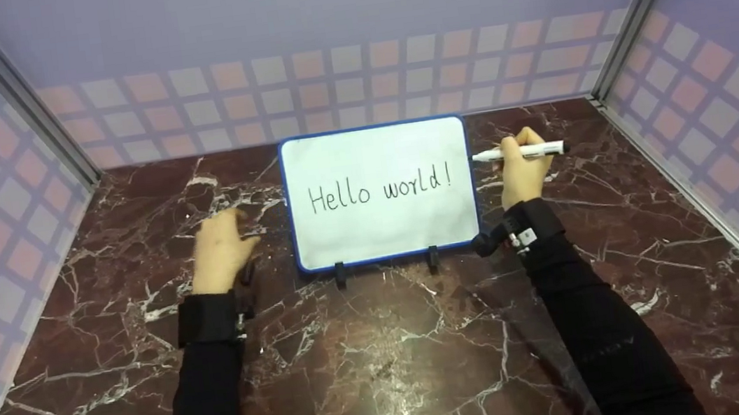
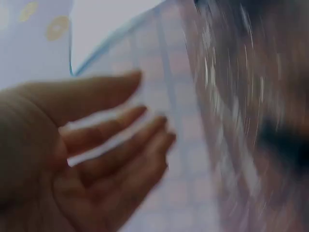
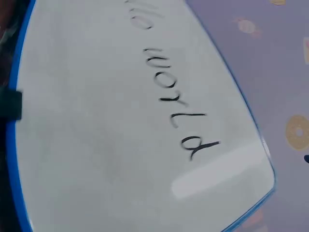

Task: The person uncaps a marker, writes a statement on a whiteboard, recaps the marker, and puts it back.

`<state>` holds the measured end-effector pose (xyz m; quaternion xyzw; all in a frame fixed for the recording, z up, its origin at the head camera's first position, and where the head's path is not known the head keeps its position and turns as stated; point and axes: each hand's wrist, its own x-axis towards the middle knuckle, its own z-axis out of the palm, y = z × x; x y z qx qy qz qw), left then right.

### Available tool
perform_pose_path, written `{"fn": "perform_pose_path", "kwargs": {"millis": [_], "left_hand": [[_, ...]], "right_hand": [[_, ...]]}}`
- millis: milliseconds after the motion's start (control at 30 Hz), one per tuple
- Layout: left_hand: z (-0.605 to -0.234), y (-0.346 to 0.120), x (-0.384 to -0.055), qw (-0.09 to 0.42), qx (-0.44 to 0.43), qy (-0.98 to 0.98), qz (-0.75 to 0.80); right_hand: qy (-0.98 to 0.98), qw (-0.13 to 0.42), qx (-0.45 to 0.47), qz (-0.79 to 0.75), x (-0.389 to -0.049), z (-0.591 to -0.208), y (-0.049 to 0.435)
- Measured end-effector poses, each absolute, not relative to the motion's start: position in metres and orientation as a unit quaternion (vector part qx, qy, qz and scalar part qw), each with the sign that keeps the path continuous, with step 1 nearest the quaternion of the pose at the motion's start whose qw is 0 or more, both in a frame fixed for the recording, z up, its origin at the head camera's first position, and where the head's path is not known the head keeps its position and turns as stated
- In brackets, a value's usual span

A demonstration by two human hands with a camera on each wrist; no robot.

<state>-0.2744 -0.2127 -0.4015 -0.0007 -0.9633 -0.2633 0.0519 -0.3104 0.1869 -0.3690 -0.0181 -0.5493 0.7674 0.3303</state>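
Note:
A whiteboard (image 1: 384,227) with a blue frame stands on the marble-patterned table, held by two small black stand feet, with "Hello world!" written on it in black. My right hand (image 1: 524,171) grips a white marker (image 1: 542,149) just past the board's right edge, its tip pointing left at the frame. To the board's left, my left hand (image 1: 223,246) hovers with nothing in it. Its loosely bent fingers and thumb stand apart in the left wrist view, which is blurred. The right wrist view has the board's surface (image 3: 87,145) with part of the writing; hand and marker are out of frame there.
Lilac walls with pink and white squares (image 1: 350,86) enclose the table (image 1: 390,374) at the back and sides. Metal strips run along the wall corners (image 1: 641,8). Black wrist-worn devices (image 1: 532,223) sit on both forearms.

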Motion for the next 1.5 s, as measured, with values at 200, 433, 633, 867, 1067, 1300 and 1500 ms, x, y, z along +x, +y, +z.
{"fn": "perform_pose_path", "kwargs": {"millis": [200,433,633,867,1067,1300,1500], "left_hand": [[-0.399,-0.221,-0.267,-0.047,0.102,-0.985,-0.127],[-0.417,-0.217,-0.277,-0.108,0.091,-0.983,-0.116],[-0.422,-0.213,-0.283,-0.101,0.092,-0.982,-0.128],[-0.410,-0.205,-0.275,0.031,0.057,-0.985,-0.158],[-0.382,-0.166,-0.259,0.168,-0.034,-0.959,-0.224],[-0.374,-0.110,-0.241,0.244,-0.167,-0.920,-0.258],[-0.385,-0.087,-0.237,0.309,-0.236,-0.887,-0.247]], "right_hand": [[-0.520,0.324,-0.032,0.790,-0.314,-0.373,0.193],[-0.497,0.332,-0.035,0.801,-0.328,-0.392,0.199],[-0.495,0.341,-0.041,0.798,-0.331,-0.396,0.200],[-0.498,0.340,-0.041,0.797,-0.330,-0.396,0.197],[-0.485,0.326,-0.009,0.812,-0.323,-0.397,0.188],[-0.486,0.260,0.020,0.834,-0.303,-0.399,0.164],[-0.508,0.201,0.044,0.836,-0.282,-0.406,0.140]]}}
